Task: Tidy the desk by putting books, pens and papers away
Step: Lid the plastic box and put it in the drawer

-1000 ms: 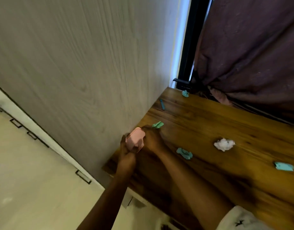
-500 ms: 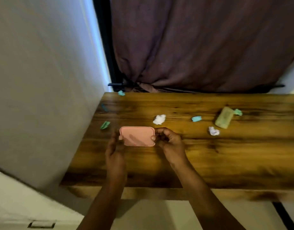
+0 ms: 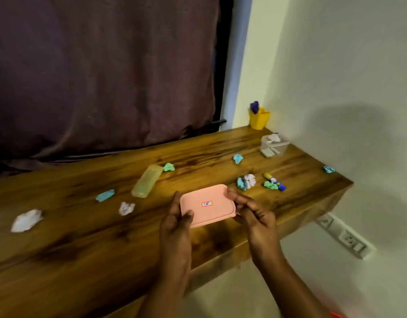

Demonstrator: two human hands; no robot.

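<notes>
Wooden desk (image 3: 83,237): runs from the left edge to a pale wall on the right, with a dark curtain (image 3: 106,76) hanging behind it.
Far corner: a yellow cup (image 3: 258,119) holds something purple; near it stands a clear tub (image 3: 273,145) with white paper inside.
Pale case (image 3: 147,181): translucent yellow-green, lying flat mid-desk, beyond and left of the hands.
Paper on the left: a big white wad (image 3: 27,220) far left, a small white wad (image 3: 126,208) and a blue scrap (image 3: 105,195) between it and the case.
Paper further back: a green wad (image 3: 168,167) just beside the case's far end, and a blue wad (image 3: 238,158) near the tub.
Paper on the right: a blue-and-white clump (image 3: 246,182) just past the right fingertips, and an edge wad (image 3: 328,169) by the wall.
Glue stick (image 3: 275,181): yellow and blue ends, lying against a green scrap (image 3: 270,185).
Wall: a socket strip (image 3: 345,237) sits below desk level.
Pink box (image 3: 207,205): flat, with rounded corners and a small red-framed label in the middle; held over the desk's front part, broad face up towards the camera. Whether it is a lid or a whole box I cannot tell.
Left hand (image 3: 175,228): grips the box's left end, thumb laid on top, fingers hidden beneath.
Right hand (image 3: 255,216): pinches the right end, fingers curled around the rim.
</notes>
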